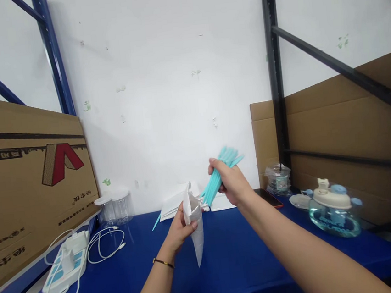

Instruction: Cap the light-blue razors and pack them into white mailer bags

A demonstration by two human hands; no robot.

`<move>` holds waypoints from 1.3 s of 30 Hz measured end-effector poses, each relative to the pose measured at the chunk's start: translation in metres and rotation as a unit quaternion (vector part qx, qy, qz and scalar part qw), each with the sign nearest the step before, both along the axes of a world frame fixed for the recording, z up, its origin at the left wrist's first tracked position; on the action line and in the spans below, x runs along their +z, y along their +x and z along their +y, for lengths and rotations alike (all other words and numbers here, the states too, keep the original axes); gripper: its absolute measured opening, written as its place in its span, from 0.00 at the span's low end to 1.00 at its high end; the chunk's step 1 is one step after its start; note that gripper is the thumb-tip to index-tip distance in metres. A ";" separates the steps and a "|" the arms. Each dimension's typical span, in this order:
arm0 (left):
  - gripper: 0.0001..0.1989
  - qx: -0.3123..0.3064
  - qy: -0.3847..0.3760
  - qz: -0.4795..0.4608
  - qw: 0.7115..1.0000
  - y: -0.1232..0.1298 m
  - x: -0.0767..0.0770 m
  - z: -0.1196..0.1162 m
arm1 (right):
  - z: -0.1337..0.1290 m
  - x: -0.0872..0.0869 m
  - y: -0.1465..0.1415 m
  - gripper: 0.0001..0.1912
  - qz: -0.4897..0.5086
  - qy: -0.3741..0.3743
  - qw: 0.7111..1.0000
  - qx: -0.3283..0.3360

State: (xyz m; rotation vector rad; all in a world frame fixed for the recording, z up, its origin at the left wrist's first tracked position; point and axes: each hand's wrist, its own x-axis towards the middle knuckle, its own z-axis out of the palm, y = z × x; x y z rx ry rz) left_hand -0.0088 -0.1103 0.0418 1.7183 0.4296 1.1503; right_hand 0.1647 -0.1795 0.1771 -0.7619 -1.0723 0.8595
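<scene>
The left hand (180, 228) pinches a white paper bag (199, 238) between thumb and fingers, above the blue table (241, 262). The right hand (234, 184) is closed around a bundle of turquoise sticks (216, 181), which is at one o'clock from the bag; the bundle is tilted, and its lower ends are just beside the bag's upper part, but I cannot tell whether they touch. One loose stick (156, 222) lies at ten o'clock, near some white paper (170, 208). At three o'clock stands a bottle (333, 216), at nine o'clock a power strip (64, 269).
</scene>
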 end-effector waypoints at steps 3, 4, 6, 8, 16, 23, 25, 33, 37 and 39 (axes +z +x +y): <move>0.40 -0.013 -0.002 -0.014 1.000 0.010 -0.001 -0.004 | 0.008 -0.001 -0.012 0.16 -0.009 -0.011 1.000 0.006; 0.40 -0.015 -0.001 -0.017 1.000 0.012 -0.001 -0.005 | 0.012 -0.003 -0.015 0.16 -0.010 -0.016 1.000 0.004; 0.40 -0.025 -0.001 -0.023 0.999 0.015 0.000 -0.006 | 0.018 -0.008 -0.019 0.16 -0.021 -0.023 0.999 -0.015; 0.39 -0.040 -0.009 -0.027 0.999 0.017 -0.002 -0.005 | 0.024 -0.015 -0.022 0.17 -0.054 -0.013 0.997 -0.057; 0.39 -0.044 -0.041 -0.012 0.998 0.025 -0.030 -0.005 | 0.033 -0.055 -0.031 0.17 -0.203 0.048 0.965 -0.156; 0.37 -0.012 -0.041 0.038 0.998 0.029 -0.048 -0.011 | 0.033 -0.060 -0.030 0.15 -0.234 0.004 0.961 -0.146; 0.36 -0.009 -0.042 0.034 0.999 0.030 -0.052 -0.010 | 0.031 -0.059 -0.031 0.14 -0.239 0.006 0.961 -0.137; 0.37 -0.014 -0.041 0.020 0.999 0.029 -0.056 -0.008 | 0.030 -0.060 -0.032 0.14 -0.250 0.033 0.959 -0.133; 0.37 -0.025 -0.040 0.008 0.999 0.029 -0.053 -0.010 | 0.031 -0.060 -0.033 0.15 -0.257 0.049 0.955 -0.143; 0.38 -0.042 -0.037 -0.002 0.998 0.029 -0.051 -0.012 | 0.032 -0.060 -0.030 0.15 -0.254 0.056 0.954 -0.147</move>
